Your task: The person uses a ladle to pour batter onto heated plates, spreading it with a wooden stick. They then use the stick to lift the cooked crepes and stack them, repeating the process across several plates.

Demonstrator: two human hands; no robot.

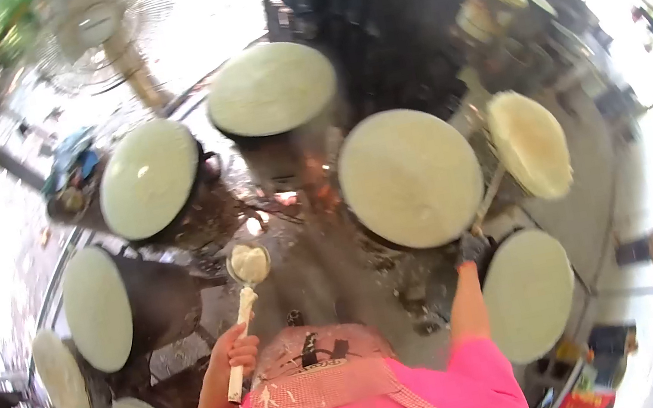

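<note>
Gripping a pale, batter-smeared ladle handle (239,342), the left hand (233,353) has its fingers wrapped tight round the lower end, with the shaft rising away from the body to the ladle bowl (249,263), which is full of whitish batter and hangs over the wet, dark ground between the stoves. The right hand (471,247) wears a dark glove and is closed on a thin stick (489,194) that slants up between two of the griddles; how firmly the fingers press I cannot tell, as the glove blurs into the shadow. Just beside that hand sits a round griddle (528,293) spread with pale batter, and above it a larger one (410,178). More batter-covered rounds ring the person: one at top centre (270,88), one at upper left (149,178), one at the left (97,309). A pink shirt and checked apron (316,394) fill the bottom edge. A fan (99,26) stands far back.
</note>
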